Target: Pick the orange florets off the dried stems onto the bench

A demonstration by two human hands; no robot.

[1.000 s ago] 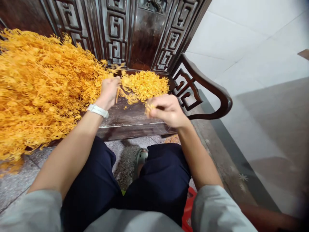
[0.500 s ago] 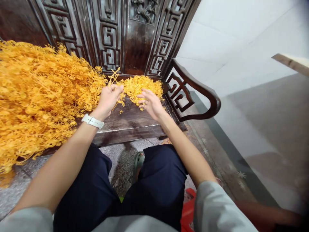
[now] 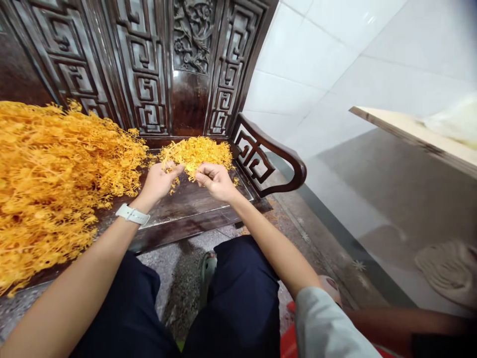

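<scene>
My left hand (image 3: pixel 158 180), with a white watch on its wrist, is closed on a thin yellow plastic sprig (image 3: pixel 168 169) over the dark wooden bench seat (image 3: pixel 186 201). My right hand (image 3: pixel 215 180) hovers just to its right, fingers curled in a pinch on a small yellow piece at the near edge of the small pile of yellow bits (image 3: pixel 197 151). A large heap of yellow plastic sprigs (image 3: pixel 52 169) fills the bench to the left of both hands.
The carved bench back (image 3: pixel 156 69) and curved armrest (image 3: pixel 274 161) stand behind and to the right of the hands. A white tiled wall and a grey floor lie to the right, with a pale board (image 3: pixel 417 136) sticking in. My dark-trousered knees are below.
The view has tilted up and right. My right hand went out to the small pile and has curled back beside my left hand. The left hand has sunk lower, nearer the seat.
</scene>
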